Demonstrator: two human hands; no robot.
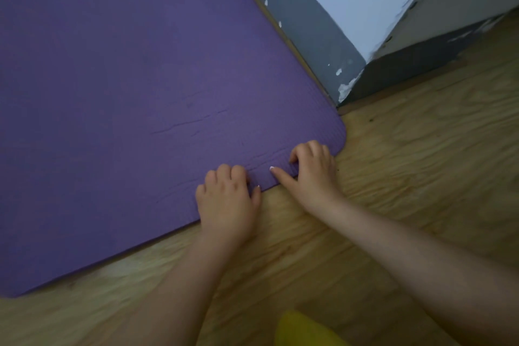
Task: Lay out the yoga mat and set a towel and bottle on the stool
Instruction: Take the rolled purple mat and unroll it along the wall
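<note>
Both hands sit at the near short edge of one purple yoga mat. My left hand has its fingers curled, knuckles pressing on the foam, thumb at the edge. My right hand has its fingers curled over the mat near its rounded corner, thumb stretched flat along the edge. Whether either hand grips the edge, I cannot tell. One mat, finely ribbed and creased, lies unrolled flat on the wood-grain floor, its long side beside a grey skirting board. One blurred yellow object sits bottom centre.
</note>
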